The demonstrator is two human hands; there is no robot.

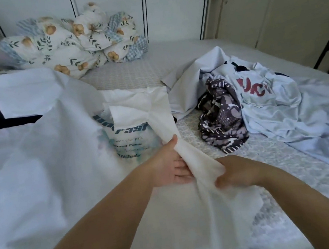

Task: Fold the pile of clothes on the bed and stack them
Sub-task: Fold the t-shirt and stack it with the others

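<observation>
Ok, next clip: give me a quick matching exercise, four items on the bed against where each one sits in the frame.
Things:
1. floral-print crumpled bedding
2. dark patterned crumpled garment
3. white twisted cloth strip
4. pale shirt with red letters

Places:
A. held in both hands, centre
B. far end of the bed, by the white cabinets
C. right side, just left of the red-lettered shirt
D. right side, atop the unfolded heap

Pairs: 1-B, 2-C, 3-A, 4-D
</observation>
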